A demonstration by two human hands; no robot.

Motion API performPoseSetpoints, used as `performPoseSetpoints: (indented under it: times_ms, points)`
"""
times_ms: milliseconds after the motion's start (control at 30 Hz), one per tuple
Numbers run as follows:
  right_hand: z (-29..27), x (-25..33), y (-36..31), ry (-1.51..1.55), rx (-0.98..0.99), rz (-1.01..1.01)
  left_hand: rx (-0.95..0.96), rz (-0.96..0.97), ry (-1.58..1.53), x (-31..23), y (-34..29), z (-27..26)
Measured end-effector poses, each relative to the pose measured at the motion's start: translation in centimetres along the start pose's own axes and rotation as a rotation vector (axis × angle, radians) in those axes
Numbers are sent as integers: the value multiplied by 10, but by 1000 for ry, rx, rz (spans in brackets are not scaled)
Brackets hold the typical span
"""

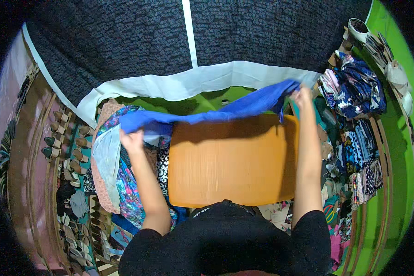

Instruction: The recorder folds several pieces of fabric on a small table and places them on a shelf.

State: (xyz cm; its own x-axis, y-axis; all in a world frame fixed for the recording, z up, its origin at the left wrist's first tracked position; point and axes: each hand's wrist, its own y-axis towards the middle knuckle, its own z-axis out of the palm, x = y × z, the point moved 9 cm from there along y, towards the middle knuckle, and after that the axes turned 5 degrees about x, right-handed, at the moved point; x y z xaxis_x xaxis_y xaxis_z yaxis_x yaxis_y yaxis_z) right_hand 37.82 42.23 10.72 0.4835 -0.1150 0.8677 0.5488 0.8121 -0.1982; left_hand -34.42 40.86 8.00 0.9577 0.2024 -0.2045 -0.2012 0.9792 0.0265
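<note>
A long blue cloth (216, 115) is stretched in the air between my two hands, slanting up to the right above the far edge of an orange-brown tabletop (234, 165). My left hand (132, 140) is closed on the cloth's left end, beside a heap of clothes. My right hand (302, 96) grips the other end, higher and farther off, and part of the cloth hangs below it. Motion blurs the cloth and my right hand a little. What kind of garment or fabric piece it is cannot be made out.
A pile of patterned and pale clothes (106, 161) lies left of the table. Racks of shoes (78, 156) stand farther left. Folded clothes (363, 147) and a dark floral bundle (359, 92) sit on shelves at right. A dark curtain (119, 41) with white edging hangs beyond the table.
</note>
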Motion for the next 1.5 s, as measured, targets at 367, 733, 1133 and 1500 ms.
performPoseSetpoints:
  times_ms: [367, 733, 1133, 1500]
  points:
    - [-121, -25, -173, -394, -247, -402, -457, 249, 442, -82, -95, -138]
    - [-220, -148, -287, 234, -95, -47, -524, 69, 326, -64, -132, -179]
    - [-336, -181, -239, 561, -376, 175, -659, 270, 333, -12, -253, -165]
    - [-411, -88, -226, 476, -365, 65, -554, 453, 151, 23, -392, -207]
